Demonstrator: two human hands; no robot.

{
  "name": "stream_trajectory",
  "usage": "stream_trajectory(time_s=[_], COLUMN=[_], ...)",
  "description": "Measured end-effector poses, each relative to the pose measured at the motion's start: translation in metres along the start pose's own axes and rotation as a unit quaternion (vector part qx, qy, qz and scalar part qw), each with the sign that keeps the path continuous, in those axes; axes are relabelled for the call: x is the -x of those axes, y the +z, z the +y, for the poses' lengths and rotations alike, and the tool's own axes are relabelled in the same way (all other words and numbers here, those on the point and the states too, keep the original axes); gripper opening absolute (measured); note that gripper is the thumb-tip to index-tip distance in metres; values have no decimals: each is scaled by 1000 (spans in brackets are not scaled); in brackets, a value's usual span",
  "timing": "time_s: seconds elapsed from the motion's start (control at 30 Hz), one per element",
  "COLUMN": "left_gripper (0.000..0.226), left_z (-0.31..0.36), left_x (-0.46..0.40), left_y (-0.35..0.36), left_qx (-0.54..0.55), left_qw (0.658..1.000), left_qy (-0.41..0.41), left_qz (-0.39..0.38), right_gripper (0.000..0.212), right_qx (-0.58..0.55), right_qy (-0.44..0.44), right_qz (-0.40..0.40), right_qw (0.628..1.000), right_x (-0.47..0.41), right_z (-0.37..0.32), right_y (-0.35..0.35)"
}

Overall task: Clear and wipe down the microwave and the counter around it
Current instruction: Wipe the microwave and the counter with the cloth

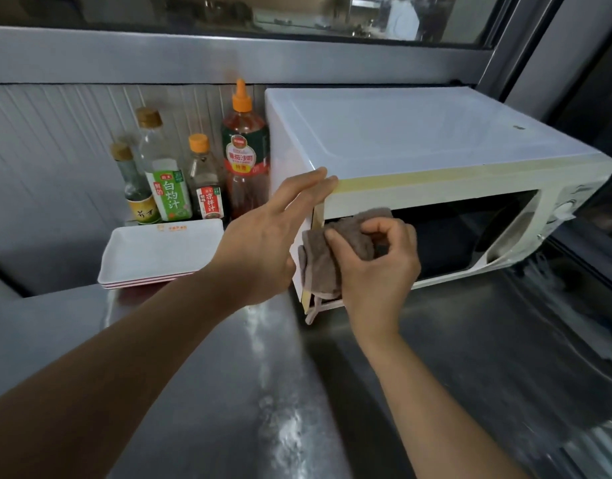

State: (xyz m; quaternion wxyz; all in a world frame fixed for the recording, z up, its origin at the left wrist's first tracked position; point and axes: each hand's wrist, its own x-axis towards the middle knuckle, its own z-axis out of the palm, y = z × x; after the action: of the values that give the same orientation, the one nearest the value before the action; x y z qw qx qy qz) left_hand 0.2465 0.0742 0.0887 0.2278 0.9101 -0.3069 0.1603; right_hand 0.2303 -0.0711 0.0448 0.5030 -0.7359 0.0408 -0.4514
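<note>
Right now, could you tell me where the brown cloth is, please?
In the head view, the brown cloth is gripped in the right hand, pressed against the microwave front's left edge, beside the left hand.

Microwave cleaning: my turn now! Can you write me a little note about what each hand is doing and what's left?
Left hand: open, fingers straight, touching the microwave's top front corner.
Right hand: holds the brown cloth against the microwave's front, at the left end.
Microwave top has nothing on it.
Four bottles and stacked white trays sit on the counter to its left.
Left: finish wiping the microwave, then the counter.
</note>
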Motion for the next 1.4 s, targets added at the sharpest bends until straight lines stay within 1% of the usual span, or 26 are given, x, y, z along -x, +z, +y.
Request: stream_trajectory(time_s=[0.07, 0.1, 0.17, 0.23, 0.27, 0.37, 0.43, 0.63, 0.7, 0.83, 0.93, 1.0, 1.07, 1.17, 1.27, 1.4], left_gripper=[107, 107, 106, 105, 104, 103, 103, 94, 92, 91, 89, 86, 81, 76, 75, 67], left_z=[-2, -3, -2, -1, -1, -2, -2, -1, 0, 6, 8, 9, 10, 13, 17, 23], left_x=[0, 0, 0, 0, 0, -1, -1, -4, -5, -3, -2, -2, -3, -3, -5, -11], left_y=[-1, -1, 1, 2, 3, -2, -5, -17, -21, -24, -26, -29, -32, -36, -37, -39], left_qx=[-1, 2, 13, 21, 23, 17, 7, 6, 9, 45, 56, 65, 85, 98, 76, 19], left_qw=[1000, 1000, 1000, 1000, 1000, 1000, 1000, 999, 999, 997, 995, 994, 992, 990, 991, 994], left_qy=[6, 5, -1, -8, -10, -15, -18, -4, -9, -52, -73, -89, -88, -89, -99, -100], left_qz=[-8, -8, -8, -8, -9, -14, -23, -38, -41, -37, -32, -30, -32, -40, -43, -31], right_gripper=[34, 35, 36, 36, 35, 32, 31, 34, 34, 39, 41, 42, 43, 34, 23, 24], right_qx=[5, 14, 59, 111, 123, 122, 112, 57, 35, -3, 1, 23, 56, 130, 130, 121], right_qy=[-5, 3, 36, 90, 117, 147, 143, 76, 73, 70, -27, -89, -131, -178, -207, -229], right_qz=[-6, -22, -79, -144, -164, -175, -155, -60, -49, -48, -34, -43, -81, -120, -125, -138], right_qw=[1000, 1000, 994, 979, 972, 966, 971, 994, 996, 996, 999, 995, 986, 968, 962, 956], right_x=[11, 20, 40, 58, 64, 65, 59, 27, 18, 14, 13, 6, -5, -16, -23, -35], right_z=[13, 22, 45, 65, 71, 75, 64, 17, 7, -11, -27, -35, -40, -41, -32, -16], right_y=[4, 3, 0, -5, -7, -7, -6, -5, -8, -18, -23, -20, -13, -6, -8, -18])
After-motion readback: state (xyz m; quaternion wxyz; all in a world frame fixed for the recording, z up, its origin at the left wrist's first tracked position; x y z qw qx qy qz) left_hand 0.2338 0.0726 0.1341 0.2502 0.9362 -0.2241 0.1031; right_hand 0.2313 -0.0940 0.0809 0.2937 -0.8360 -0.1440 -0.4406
